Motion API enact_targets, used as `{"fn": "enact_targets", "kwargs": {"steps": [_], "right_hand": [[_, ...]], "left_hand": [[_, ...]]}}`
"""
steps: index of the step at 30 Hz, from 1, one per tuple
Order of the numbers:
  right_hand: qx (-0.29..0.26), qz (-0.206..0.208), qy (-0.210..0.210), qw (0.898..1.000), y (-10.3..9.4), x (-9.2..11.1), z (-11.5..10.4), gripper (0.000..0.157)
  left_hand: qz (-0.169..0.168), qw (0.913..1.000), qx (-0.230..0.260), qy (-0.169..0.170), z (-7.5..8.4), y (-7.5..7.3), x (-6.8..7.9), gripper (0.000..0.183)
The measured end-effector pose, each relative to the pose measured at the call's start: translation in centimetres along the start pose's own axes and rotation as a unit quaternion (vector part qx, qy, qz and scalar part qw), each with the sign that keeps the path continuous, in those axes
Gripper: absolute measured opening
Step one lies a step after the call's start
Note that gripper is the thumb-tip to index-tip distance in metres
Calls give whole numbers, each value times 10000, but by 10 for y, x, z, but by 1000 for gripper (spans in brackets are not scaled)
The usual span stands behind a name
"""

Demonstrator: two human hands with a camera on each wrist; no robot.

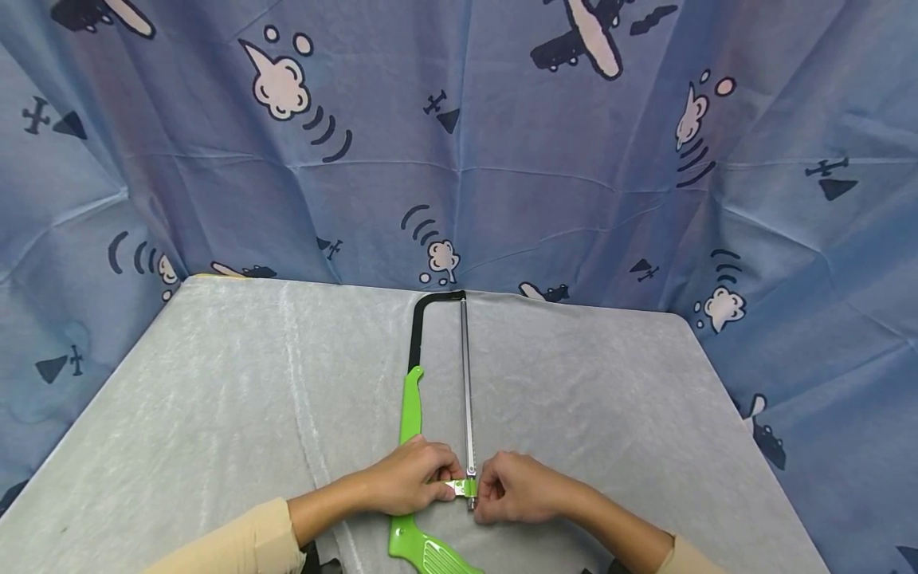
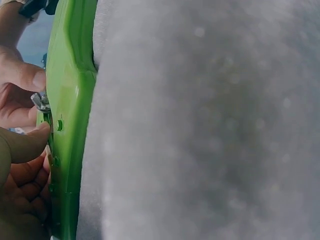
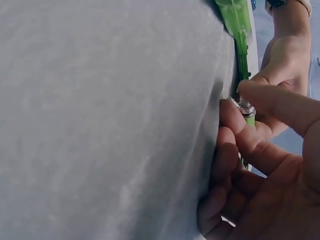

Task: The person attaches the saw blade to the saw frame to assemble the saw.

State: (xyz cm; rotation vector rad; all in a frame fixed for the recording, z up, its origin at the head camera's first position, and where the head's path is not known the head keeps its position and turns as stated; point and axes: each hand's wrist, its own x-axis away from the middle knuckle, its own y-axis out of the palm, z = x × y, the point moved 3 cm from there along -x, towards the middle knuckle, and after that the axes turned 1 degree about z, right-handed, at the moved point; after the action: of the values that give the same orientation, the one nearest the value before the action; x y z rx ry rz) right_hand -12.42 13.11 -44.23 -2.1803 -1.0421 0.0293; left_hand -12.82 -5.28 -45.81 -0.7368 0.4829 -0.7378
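A hacksaw [image 1: 411, 406] with a green handle and black front frame lies on the grey cloth, its handle toward me. Its straight metal blade bar [image 1: 467, 383] runs parallel to the frame on the right. My left hand [image 1: 412, 477] lies over the green frame, thumb and fingers gripping the short green arm [image 1: 461, 487] at the bar's near end. On that end sits a small metal wing nut [image 2: 40, 101] on a threaded bolt, pinched by the right thumb and fingers in the right wrist view. The other fingers of my right hand [image 1: 523, 486] are curled beside it.
Grey plush cloth [image 1: 574, 383] covers the table, with a crease running down left of the saw. A blue curtain [image 1: 502, 207] printed with planes and clouds hangs behind and along both sides. The saw's far tip lies near the table's back edge.
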Motion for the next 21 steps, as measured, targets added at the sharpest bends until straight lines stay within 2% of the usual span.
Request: {"fn": "enact_targets", "kwargs": {"steps": [6, 10, 21], "right_hand": [[20, 120, 72, 9999, 3, -1, -2, 35], [78, 212, 155, 9996, 4, -3, -3, 44], [88, 263, 247, 9993, 4, -4, -2, 44]], "left_hand": [[8, 10000, -2, 18, -1, 0, 0, 11], [13, 10000, -13, 23, -2, 1, 1, 11], [50, 10000, -7, 71, -2, 1, 0, 11]]}}
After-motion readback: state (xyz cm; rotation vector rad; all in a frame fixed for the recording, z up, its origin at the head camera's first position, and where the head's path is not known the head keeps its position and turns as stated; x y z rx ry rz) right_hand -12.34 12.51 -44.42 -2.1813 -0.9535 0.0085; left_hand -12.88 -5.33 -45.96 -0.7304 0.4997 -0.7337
